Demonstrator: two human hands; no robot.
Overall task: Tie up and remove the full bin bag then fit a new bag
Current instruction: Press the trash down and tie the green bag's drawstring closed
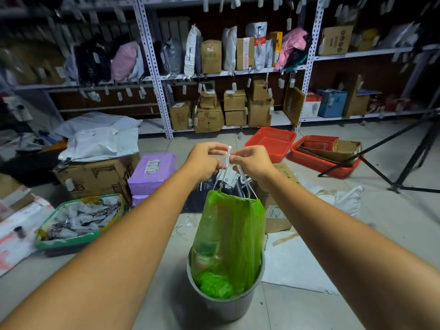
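Observation:
A green bin bag (234, 225) stands pulled up out of a grey round bin (228, 303) on the floor, its mouth gathered by a white drawstring (228, 158). My left hand (204, 158) and my right hand (252, 160) meet above the bag, both pinching the drawstring, whose loops run down to the bag's rim. Rubbish shows through the thin plastic low in the bag. More green plastic lies crumpled inside the bin beside the bag.
Cardboard boxes (95, 177), a purple parcel (153, 172) and a green tray of small packets (81, 220) lie left of the bin. Red baskets (271, 141) and a tripod (404, 163) stand to the right. Shelves of parcels (228, 75) line the back wall.

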